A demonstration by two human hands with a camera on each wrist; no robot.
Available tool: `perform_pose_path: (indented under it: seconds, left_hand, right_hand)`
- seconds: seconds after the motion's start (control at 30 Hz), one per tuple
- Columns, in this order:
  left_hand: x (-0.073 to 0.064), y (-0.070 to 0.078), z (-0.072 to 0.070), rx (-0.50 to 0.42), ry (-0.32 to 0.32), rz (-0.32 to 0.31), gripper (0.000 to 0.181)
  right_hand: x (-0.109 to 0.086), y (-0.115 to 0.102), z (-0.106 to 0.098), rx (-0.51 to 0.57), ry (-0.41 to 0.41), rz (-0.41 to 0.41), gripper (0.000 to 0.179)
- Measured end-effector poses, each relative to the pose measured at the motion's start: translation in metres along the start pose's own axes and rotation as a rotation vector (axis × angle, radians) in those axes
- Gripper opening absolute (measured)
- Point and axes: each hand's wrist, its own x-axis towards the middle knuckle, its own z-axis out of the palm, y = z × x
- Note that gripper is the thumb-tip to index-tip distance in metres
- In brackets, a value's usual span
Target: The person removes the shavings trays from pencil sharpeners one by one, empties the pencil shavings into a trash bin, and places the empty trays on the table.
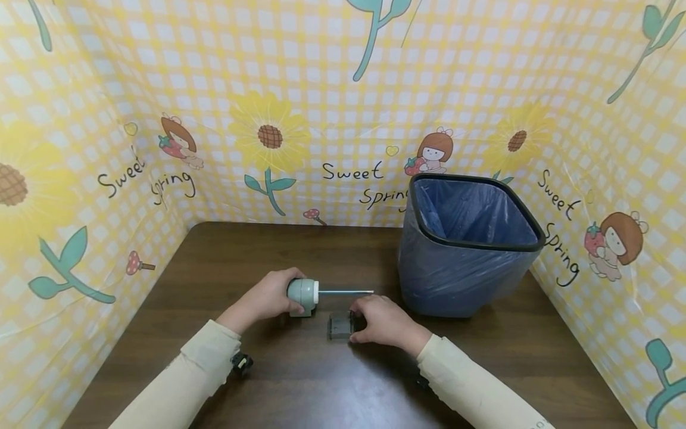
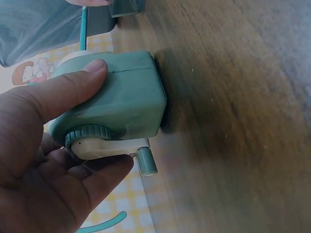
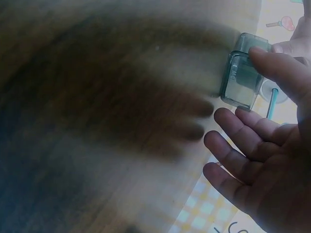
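My left hand (image 1: 273, 295) grips a green crank pencil sharpener (image 1: 303, 293) around its body, with the thumb across one side in the left wrist view. The sharpener's crank handle (image 2: 147, 161) sticks out near those fingers. A blue-green pencil (image 1: 345, 292) extends from the sharpener's white front toward the right. Just below the pencil, my right hand (image 1: 387, 322) pinches a small clear grey-green shavings drawer (image 1: 339, 327) between thumb and fingers at its right end. In the right wrist view the drawer (image 3: 239, 80) is apart from the sharpener, and its contents cannot be made out.
A bin (image 1: 455, 286) lined with a blue plastic bag stands on the right of the brown wooden table (image 1: 257, 381), beyond my right hand. Yellow checked sheeting (image 1: 332, 119) with printed flowers encloses the table's back and sides.
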Motion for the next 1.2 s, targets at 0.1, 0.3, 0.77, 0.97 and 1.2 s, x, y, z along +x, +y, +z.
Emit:
perform_pose_path:
  seconds: [0.1,0.3,0.77,0.97,1.2]
  left_hand:
    - [0.000,0.000,0.000,0.001,0.003,0.001,0.063]
    - [0.001,0.001,-0.001,0.010,-0.004,-0.003,0.064]
    - [-0.002,0.004,0.000,0.026,-0.002,0.016,0.068]
    - [-0.002,0.004,0.003,0.024,0.015,0.009,0.070]
    - [-0.004,0.001,0.008,0.013,0.035,-0.016,0.078]
  right_hand:
    - [0.001,0.000,0.000,-0.008,0.007,-0.005,0.053]
    - [0.003,-0.002,0.001,-0.014,0.007,-0.004,0.052]
    - [-0.002,-0.007,-0.001,-0.030,0.001,-0.016,0.056]
    - [-0.004,-0.010,0.001,-0.100,0.028,-0.046,0.059]
    - [-0.005,-0.014,0.001,-0.136,0.050,-0.042,0.065]
